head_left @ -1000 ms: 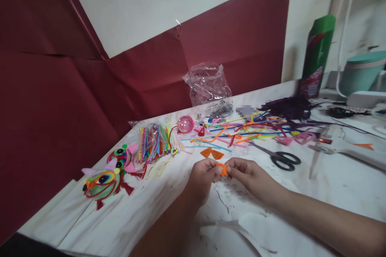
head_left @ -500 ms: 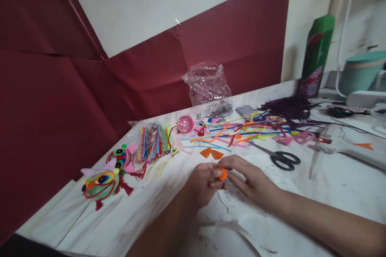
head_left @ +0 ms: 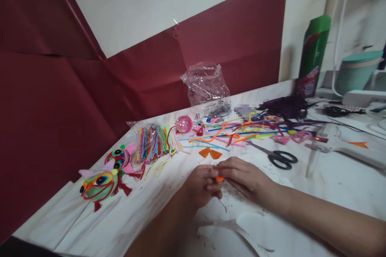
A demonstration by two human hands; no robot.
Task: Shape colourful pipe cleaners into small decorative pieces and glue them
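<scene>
Both my hands meet over the white table (head_left: 331,184) around a small orange pipe-cleaner coil (head_left: 219,178). My left hand (head_left: 200,186) pinches it from the left with curled fingers. My right hand (head_left: 243,176) closes over it from the right, covering most of the coil. Just beyond my fingers lie two flat orange fan-shaped pieces (head_left: 210,153).
Black-handled scissors (head_left: 277,156) lie to the right, a white glue gun (head_left: 337,144) farther right. Loose coloured pipe cleaners (head_left: 241,130), a bagged bundle (head_left: 153,140), a pink ball (head_left: 183,124) and two colourful fish figures (head_left: 105,176) lie behind. A green bottle (head_left: 312,56) and a clear bag (head_left: 206,84) stand at the back.
My hands sank a little toward the table. The orange coil, earlier open as a ring between my fingertips, is now mostly covered by my right fingers.
</scene>
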